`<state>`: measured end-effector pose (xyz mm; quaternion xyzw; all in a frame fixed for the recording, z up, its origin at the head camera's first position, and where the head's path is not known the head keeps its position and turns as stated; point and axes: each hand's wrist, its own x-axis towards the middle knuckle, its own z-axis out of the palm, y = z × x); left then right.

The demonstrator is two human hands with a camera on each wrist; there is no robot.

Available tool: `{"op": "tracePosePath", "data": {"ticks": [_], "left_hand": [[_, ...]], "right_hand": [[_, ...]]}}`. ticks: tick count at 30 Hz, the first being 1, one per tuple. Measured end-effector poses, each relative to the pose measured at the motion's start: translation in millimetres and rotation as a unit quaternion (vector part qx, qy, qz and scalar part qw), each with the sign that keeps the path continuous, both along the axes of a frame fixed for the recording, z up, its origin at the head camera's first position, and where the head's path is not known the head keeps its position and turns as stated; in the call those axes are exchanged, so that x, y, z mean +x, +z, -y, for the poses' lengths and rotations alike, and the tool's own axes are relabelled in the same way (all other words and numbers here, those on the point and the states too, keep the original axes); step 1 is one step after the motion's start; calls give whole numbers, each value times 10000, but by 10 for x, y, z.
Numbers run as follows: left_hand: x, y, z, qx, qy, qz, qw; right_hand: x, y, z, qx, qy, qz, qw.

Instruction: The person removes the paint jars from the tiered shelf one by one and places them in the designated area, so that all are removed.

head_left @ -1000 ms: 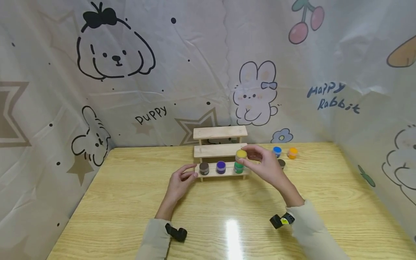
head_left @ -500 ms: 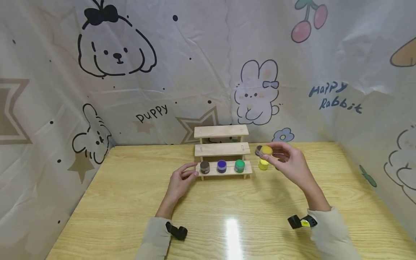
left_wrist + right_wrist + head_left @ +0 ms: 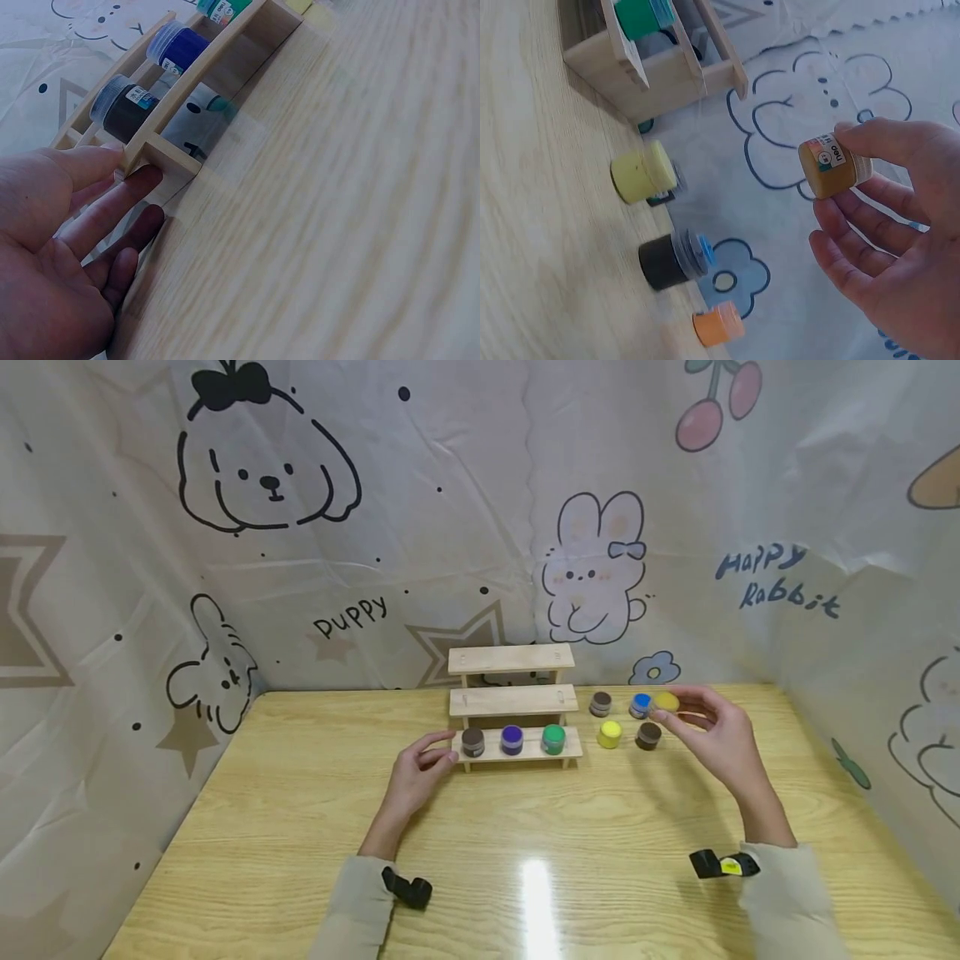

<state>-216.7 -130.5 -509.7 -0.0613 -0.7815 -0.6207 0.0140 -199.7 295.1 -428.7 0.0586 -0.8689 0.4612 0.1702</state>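
Note:
My right hand (image 3: 716,735) pinches a small ochre-yellow paint jar (image 3: 831,166) between thumb and fingers, raised above the table at the right. In the right wrist view the jar is tilted and its label shows. My left hand (image 3: 416,777) holds the left end of a three-tier wooden display stand (image 3: 513,700), thumb at the bottom shelf's edge and fingers beneath it. On that bottom shelf stand a dark brown jar (image 3: 472,742), a purple jar (image 3: 512,740) and a green jar (image 3: 553,739). The middle and top shelves bear nothing.
Right of the stand, several jars stand on the wooden table (image 3: 337,810): brown (image 3: 600,703), bright yellow (image 3: 609,734), dark (image 3: 648,736) and blue (image 3: 640,706). An orange jar (image 3: 718,324) shows in the right wrist view. A printed curtain (image 3: 360,527) hangs behind.
My right hand has carried the ochre jar rightward from above the green jar, past the stand to over the loose jars. My left hand has stayed at the stand's end.

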Motion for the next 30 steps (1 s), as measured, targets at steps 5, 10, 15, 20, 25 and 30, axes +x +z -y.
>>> {"op": "tracePosePath", "data": {"ticks": [5,10,15,20,25,30], "left_hand": [[-9,3,13,9,-48,-38,10000],[-16,-2,15,19,-40,6,10000],[32,67,0,49,-90,-23,9999],[40,69,0,36,-88,11,10000],[10,-1,26,3,-84,11,10000],[7,-8,29,49,-78,-59,9999]], "right_hand": [[-5,-41,-127,-93,-238,45,9997],[-11,-125,-232,-102,-362,120,9992],[-22,-247,-339,-199,-418,405,9981],[-45,-403,-454,-63,-654,780,9948],[-40,-499,-534,-96,-849,1072,9906],[-62,-569,-563,69,-956,1344,9863]]}}
